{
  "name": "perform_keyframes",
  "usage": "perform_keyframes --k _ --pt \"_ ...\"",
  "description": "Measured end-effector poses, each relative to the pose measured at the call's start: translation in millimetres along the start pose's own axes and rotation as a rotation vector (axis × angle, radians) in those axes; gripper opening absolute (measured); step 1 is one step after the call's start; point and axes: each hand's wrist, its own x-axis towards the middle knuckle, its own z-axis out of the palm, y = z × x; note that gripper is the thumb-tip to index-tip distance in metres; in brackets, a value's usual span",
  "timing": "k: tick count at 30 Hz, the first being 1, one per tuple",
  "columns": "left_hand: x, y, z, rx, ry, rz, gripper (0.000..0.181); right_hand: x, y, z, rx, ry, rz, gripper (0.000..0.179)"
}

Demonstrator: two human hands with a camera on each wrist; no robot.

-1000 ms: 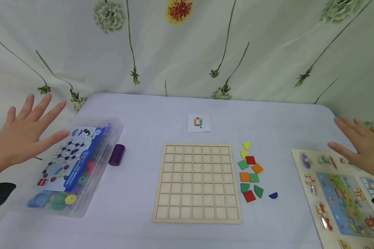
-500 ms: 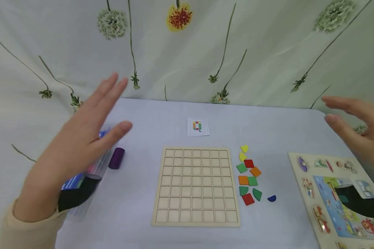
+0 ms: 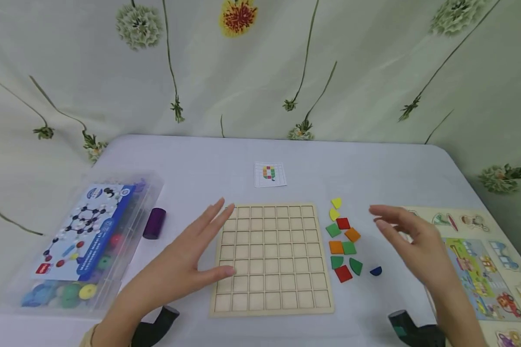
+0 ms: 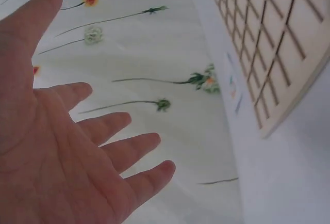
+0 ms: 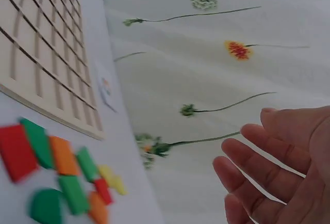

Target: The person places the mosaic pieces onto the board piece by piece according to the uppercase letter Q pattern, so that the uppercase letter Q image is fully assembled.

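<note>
A wooden grid board (image 3: 274, 250) lies flat on the white-covered table. My left hand (image 3: 186, 255) hovers over its left edge, fingers spread and holding nothing; the left wrist view shows the palm (image 4: 56, 162) bare. To the board's right lie loose coloured pieces: red squares (image 3: 343, 274), orange squares (image 3: 336, 247), green squares (image 3: 349, 247), dark green quarter-rounds (image 3: 356, 266), yellow pieces (image 3: 336, 203) and a blue half-round (image 3: 376, 271). Right of them, in the air, is my right hand (image 3: 421, 246), its fingers loosely bent around nothing. A small pattern card (image 3: 270, 174) sits behind the board.
At the left stands a clear plastic box (image 3: 132, 255) with a blue-and-white booklet (image 3: 84, 231) and coloured parts. A purple cylinder (image 3: 154, 223) lies beside it. A wooden picture puzzle (image 3: 486, 274) occupies the right side. Flowered cloth (image 3: 260, 72) hangs behind the table.
Both hands have come inward and lower from the far sides, the left to the board's left edge, the right near the loose pieces. The pieces and board have stayed in place.
</note>
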Motion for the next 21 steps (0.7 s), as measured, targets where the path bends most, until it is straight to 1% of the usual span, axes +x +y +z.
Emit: perform_keyframes --k 3,4,5,7,10,11,13,14,21 --pt "1.5 -15.8 19.5 -0.068 -0.061 0.010 0.097 -6.3 43 37 0.084 -0.026 0.110 0.031" --pt "2.2 -21.0 25.7 -0.079 -0.081 0.010 0.099 -7.7 51 45 0.100 -0.034 0.137 0.032" --pt "2.6 -26.9 31.7 -0.083 -0.108 0.008 0.101 -8.4 54 50 0.120 -0.049 0.173 0.033" --pt "2.0 -36.8 41.4 -0.076 -0.166 -0.001 0.105 -9.3 48 53 0.176 -0.083 0.263 0.036" --pt "-0.4 -48.9 53.2 -0.016 -0.247 0.004 0.109 -12.3 32 50 0.219 -0.135 0.382 0.035" --pt "-1.6 -51.9 56.2 0.002 -0.268 0.008 0.109 -13.6 31 50 0.232 -0.152 0.415 0.035" --pt "-3.0 -55.5 60.2 0.018 -0.288 0.022 0.109 -16.5 35 53 0.232 -0.162 0.439 0.033" --pt "-3.1 -57.0 61.6 0.025 -0.295 0.028 0.109 -17.5 35 54 0.228 -0.164 0.435 0.033" --pt "-2.1 -67.7 60.8 -0.008 -0.270 0.092 0.109 -17.2 38 60 0.151 -0.138 0.358 0.034"
